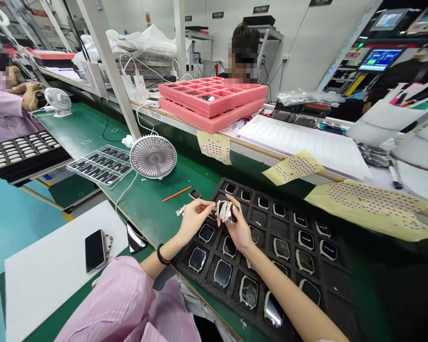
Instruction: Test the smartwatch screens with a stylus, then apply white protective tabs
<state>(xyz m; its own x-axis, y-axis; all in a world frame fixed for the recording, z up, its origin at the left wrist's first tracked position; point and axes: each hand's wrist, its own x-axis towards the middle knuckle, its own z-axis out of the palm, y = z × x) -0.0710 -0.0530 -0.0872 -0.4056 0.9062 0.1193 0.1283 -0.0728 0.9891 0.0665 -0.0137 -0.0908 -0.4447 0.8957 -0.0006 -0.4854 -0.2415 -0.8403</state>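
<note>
Above the black foam tray (267, 221) my right hand (239, 230) is closed around a small stack of pale-rimmed watch cases (225, 212). My left hand (196, 219) is closed in a pinch at the left side of that stack. What sits between its fingertips is too small to make out. Pale-framed smartwatch bodies with dark screens, such as a watch (223, 273), lie in the tray's compartments below both hands. A loose watch (195, 194) and an orange stick (176, 194) rest on the green mat, beyond my left hand.
A white fan (153, 156) stands beside a clear tray of dark parts (102, 165). At left, a phone (95, 250) lies on a white board (53, 275). Pink foam trays (214, 102) and papers occupy the shelf ahead. Other people sit at left and behind the shelf.
</note>
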